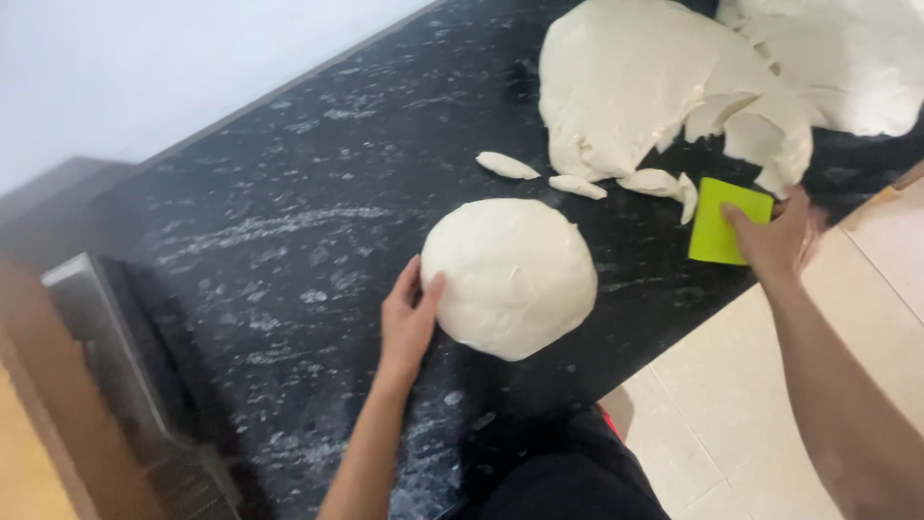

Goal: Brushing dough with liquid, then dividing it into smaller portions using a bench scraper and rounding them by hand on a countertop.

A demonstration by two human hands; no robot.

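Smooth round white dough ball (510, 276), resting near the front edge of the black speckled table (289, 241), flat lime-green plastic scraper (727, 221), rectangular, tilted, beside the large torn dough mass (635, 87)

Counter (318, 193): black stone, glossy, white-flecked, dusted with flour. Dough ball (510, 277): smooth, matt, soft-looking skin. Big dough mass (635, 77): matt, torn ragged at edge, scraps (577, 183) beside it. Scraper (722, 217): lime-green plastic, smooth, flat. Floor (731, 385): cream tile, slight sheen. Wall (144, 58): plain white, matt.
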